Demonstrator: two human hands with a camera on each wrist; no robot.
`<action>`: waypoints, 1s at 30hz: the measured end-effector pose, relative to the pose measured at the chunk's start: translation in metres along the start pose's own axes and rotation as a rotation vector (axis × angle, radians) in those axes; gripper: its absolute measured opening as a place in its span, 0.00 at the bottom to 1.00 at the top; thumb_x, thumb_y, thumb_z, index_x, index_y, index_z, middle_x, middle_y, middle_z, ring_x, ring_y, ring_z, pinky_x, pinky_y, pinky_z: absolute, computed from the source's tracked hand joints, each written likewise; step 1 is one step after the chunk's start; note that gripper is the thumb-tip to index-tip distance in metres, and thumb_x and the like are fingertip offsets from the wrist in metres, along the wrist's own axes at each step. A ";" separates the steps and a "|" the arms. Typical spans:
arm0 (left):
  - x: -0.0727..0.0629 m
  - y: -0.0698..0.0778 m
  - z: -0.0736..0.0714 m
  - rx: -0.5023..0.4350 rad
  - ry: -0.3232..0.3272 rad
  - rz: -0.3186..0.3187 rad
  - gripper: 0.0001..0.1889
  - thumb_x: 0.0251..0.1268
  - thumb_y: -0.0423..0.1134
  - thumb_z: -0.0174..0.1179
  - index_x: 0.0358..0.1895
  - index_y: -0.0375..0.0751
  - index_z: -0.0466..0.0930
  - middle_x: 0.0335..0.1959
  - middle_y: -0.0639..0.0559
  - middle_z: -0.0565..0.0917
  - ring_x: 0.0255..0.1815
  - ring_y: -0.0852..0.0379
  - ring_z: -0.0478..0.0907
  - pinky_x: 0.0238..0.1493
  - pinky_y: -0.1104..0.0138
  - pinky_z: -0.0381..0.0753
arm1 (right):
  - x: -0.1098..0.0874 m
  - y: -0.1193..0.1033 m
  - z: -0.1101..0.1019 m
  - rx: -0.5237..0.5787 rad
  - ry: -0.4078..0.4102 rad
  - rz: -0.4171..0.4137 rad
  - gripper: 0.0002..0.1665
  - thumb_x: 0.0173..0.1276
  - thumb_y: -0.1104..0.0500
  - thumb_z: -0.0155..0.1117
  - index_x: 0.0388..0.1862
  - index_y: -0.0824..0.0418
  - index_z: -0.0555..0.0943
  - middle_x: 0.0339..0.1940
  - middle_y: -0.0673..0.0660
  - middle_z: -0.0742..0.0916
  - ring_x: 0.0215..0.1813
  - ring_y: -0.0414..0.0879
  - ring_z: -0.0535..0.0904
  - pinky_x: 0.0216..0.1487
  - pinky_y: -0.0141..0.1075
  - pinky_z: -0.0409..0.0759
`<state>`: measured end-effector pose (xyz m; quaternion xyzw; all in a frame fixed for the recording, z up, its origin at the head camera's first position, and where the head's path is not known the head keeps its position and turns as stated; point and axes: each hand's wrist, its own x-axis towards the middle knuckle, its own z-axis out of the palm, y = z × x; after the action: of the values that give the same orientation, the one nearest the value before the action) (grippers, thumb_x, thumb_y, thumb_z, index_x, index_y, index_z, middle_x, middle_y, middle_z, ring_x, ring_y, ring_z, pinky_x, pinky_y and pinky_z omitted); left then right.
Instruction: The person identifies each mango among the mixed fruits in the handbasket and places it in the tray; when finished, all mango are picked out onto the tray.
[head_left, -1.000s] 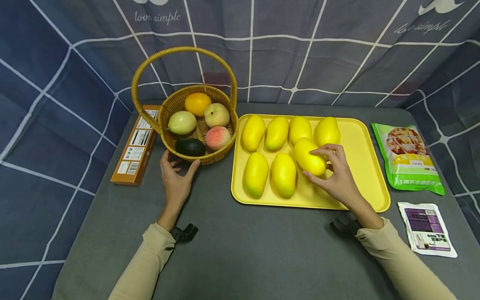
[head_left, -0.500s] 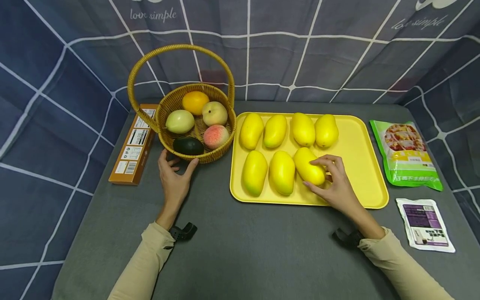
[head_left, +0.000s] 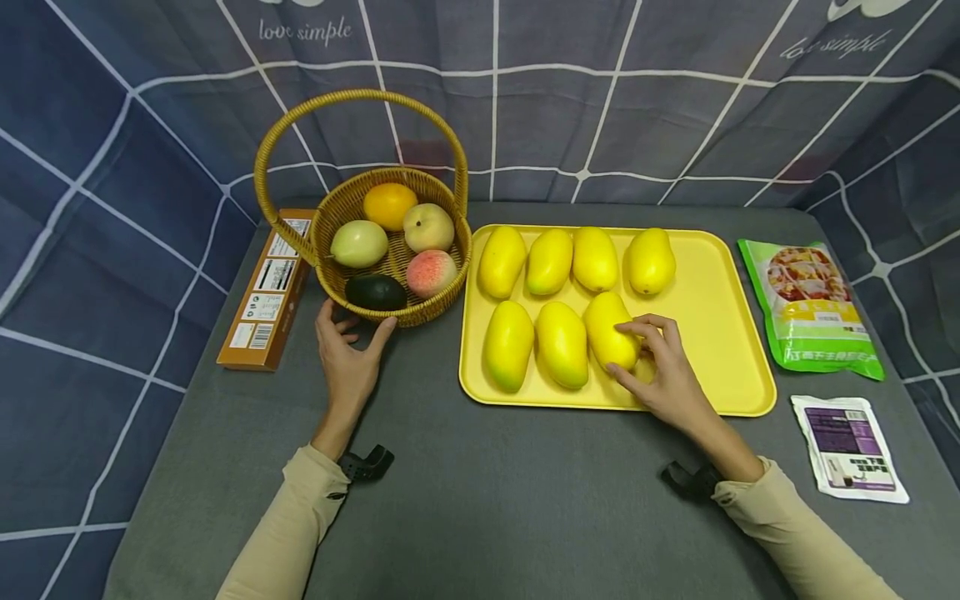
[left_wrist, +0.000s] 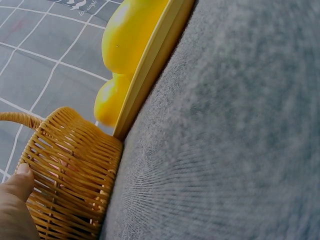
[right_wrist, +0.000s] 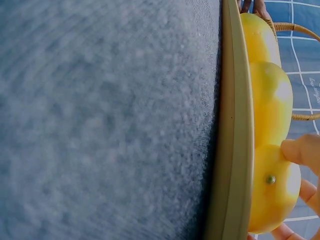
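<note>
Mangoes are counted at seven on the yellow tray (head_left: pixel 735 333): four in the far row, three in the near row. One mango (head_left: pixel 609 330), rightmost of the near row, is gripped by the right hand (head_left: pixel 663 375). The wicker basket (head_left: pixel 442 296), holding five fruits, is touched by the relaxed left hand (head_left: pixel 347 360). Two pouches lie at right, one box at left

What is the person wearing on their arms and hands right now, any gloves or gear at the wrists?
Both hands are bare, no gloves: left hand, right hand. Each arm wears a long, plain beige sleeve reaching the wrist, with no visible markings. A small black clip-like mount sits at the left wrist, and a matching black mount at the right. No cables show.
</note>
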<state>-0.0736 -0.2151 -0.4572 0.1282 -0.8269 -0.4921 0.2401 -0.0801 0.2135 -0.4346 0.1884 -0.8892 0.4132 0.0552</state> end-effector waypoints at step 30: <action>0.000 -0.002 -0.001 0.007 -0.001 -0.010 0.47 0.55 0.50 0.72 0.75 0.44 0.54 0.68 0.42 0.65 0.56 0.44 0.73 0.51 0.60 0.69 | -0.008 0.002 0.002 -0.087 -0.008 -0.003 0.41 0.55 0.64 0.76 0.69 0.53 0.71 0.70 0.67 0.65 0.65 0.62 0.67 0.53 0.51 0.69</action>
<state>-0.0734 -0.2165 -0.4582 0.1328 -0.8280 -0.4906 0.2368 -0.0739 0.2155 -0.4393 0.1888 -0.9063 0.3731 0.0605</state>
